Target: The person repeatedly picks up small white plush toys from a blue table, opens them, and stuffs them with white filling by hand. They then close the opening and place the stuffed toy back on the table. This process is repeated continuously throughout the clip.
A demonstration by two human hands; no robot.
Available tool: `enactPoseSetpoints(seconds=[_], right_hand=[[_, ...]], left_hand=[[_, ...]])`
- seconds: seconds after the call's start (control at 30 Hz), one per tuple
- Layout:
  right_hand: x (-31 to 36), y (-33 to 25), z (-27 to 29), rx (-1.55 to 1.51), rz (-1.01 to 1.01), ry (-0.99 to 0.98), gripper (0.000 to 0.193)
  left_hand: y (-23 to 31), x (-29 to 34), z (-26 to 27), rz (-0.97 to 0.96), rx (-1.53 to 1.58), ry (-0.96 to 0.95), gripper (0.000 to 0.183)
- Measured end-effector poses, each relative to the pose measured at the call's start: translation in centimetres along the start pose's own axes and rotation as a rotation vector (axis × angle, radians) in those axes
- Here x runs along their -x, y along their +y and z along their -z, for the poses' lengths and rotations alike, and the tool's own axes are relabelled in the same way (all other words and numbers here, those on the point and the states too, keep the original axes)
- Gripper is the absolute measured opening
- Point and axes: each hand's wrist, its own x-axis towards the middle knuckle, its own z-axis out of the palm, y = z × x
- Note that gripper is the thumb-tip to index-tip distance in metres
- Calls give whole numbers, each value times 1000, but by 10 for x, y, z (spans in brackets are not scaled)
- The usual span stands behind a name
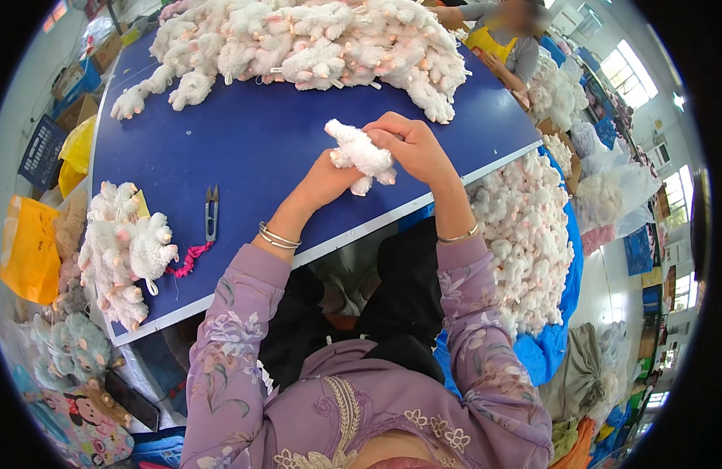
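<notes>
A small white plush toy [362, 153] with fuzzy fabric and pinkish tips is held between my two hands, above the near edge of the blue table. My left hand [327, 178] grips it from the lower left, its fingers partly hidden behind the plush. From the upper right, my right hand [410, 143] is closed with thumb and fingers pinching the toy's side. What the right fingertips pinch exactly is hard to make out. Thread snips [211, 215] with a pink cord [191, 259] lie on the table to the left of my hands.
A big heap of white plush toys [314, 47] covers the far side of the table [259, 133]. A smaller pile [119, 250] sits at left. Right of the table, a blue-lined sack [525, 242] is full of them. A person [505, 43] works at far right.
</notes>
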Motion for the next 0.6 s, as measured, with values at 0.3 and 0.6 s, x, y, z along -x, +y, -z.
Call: enactPoseSetpoints(seconds=[0.3, 0.6], right_hand=[[7, -11, 2, 352, 217, 34, 25], [-21, 10, 19, 92, -151, 394, 32]], left_hand=[[8, 6, -10, -20, 20, 12, 27], [21, 11, -19, 103, 66, -341, 22]])
